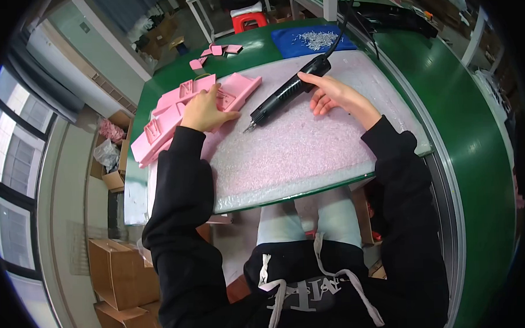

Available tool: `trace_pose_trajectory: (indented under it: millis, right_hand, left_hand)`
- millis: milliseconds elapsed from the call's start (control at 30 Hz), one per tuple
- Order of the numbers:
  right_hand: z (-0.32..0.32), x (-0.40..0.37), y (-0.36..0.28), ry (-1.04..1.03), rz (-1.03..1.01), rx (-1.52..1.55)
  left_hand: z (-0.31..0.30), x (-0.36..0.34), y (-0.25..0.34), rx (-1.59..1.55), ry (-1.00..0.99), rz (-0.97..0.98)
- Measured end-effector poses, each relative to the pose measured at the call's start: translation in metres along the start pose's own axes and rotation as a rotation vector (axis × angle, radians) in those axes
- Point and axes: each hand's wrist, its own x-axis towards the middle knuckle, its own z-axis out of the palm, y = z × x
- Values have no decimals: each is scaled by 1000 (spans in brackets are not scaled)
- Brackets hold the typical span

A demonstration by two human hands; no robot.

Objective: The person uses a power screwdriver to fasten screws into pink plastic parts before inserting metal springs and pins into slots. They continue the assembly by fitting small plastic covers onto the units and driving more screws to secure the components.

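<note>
My left hand reaches over a pink plastic part, fingers bent over it and thumb along its near side. Other long pink plastic parts with raised square frames lie beside it to the left. A black electric screwdriver rests slantwise on the bubble-wrap-covered pad, its bit pointing towards my left hand. Beside the tool's body is my right hand, its thumb stretched out to touch the screwdriver and the other fingers loosely bent below, apart from it.
At the far edge of the green table, a blue cloth bears a pile of small screws. Small pink pieces lie left of it. The screwdriver's cord runs up right. A metal rail borders the right side. Cardboard boxes stand lower left.
</note>
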Motion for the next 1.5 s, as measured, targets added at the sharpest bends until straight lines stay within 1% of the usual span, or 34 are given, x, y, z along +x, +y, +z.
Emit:
trace_pose_trajectory:
  millis: [33,167,267,333,367,433,500,567,600,633,700,767,833,900,967,1000,1033,1100,1133,1167,1233,1267,1367,1400,1500]
  right_hand:
    - [2,1,2,-10,-28,39]
    - [10,2,-1,51,-72,61]
    - [7,-6,-9,69,-39,-20]
    - [-4,-5,-13,69,24,-177]
    - [-7,-5,-15,67,54,-255]
    - [-7,-11,-26,115,5,-434]
    - [-5,-15,-39,130,-29,-579]
    - [4,-20,-60,139,-77,-640]
    - [8,-18,-66,132,-92,-654]
    - [13,-16,-73,122,-108,-667]
    - [30,-9,-90,38,-139,-721]
    - [41,3,-108,-60,-169,-761]
    - [51,30,-132,-103,-123,-869]
    - [60,71,-149,-117,-123,-938]
    - [73,121,-162,-27,-85,-1113]
    - [81,146,-165,63,-125,-1245]
    - [86,170,-166,158,-167,-1372]
    - [92,221,-160,192,-265,-1303]
    - [89,266,-148,193,-319,-1147]
    - [91,293,-140,218,-375,-1115]
    - [108,299,-124,463,-519,-1216]
    - [111,305,-122,415,-470,-1207]
    - [113,324,-108,462,-461,-1150]
    - [117,324,-106,544,-468,-1166]
    - [104,318,-117,404,-522,-1178]
  left_hand:
    - [2,-2,1,-19,50,21]
    - [1,-10,13,25,105,26]
    - [14,-5,2,-223,174,14]
    - [14,2,-9,-417,197,25]
    - [15,1,-12,-391,247,59]
    - [13,0,-8,-339,354,126]
    - [10,0,-4,-435,375,103]
    - [8,0,-7,-556,378,67]
    - [7,-1,-6,-553,406,64]
    - [8,-1,-8,-541,461,77]
    - [10,-2,-15,-513,571,98]
    - [4,-3,-18,-481,651,90]
    - [-1,-5,-21,-462,716,82]
    - [-1,-6,-22,-411,668,29]
    - [1,-7,-22,-419,640,14]
    - [1,-5,-23,-461,643,-10]
    - [2,-3,-25,-566,675,-18]
    - [5,0,-34,-769,738,-30]
    - [-3,-3,-32,-884,702,-114]
    - [-3,0,-37,-982,707,-133]
    - [-4,3,-48,-1181,710,-175]
    - [-7,2,-51,-1266,662,-200]
    - [-11,1,-52,-1636,683,-225]
    - [-12,-3,-57,-1741,562,-174]
    - [-16,-5,-47,-2312,366,-287]
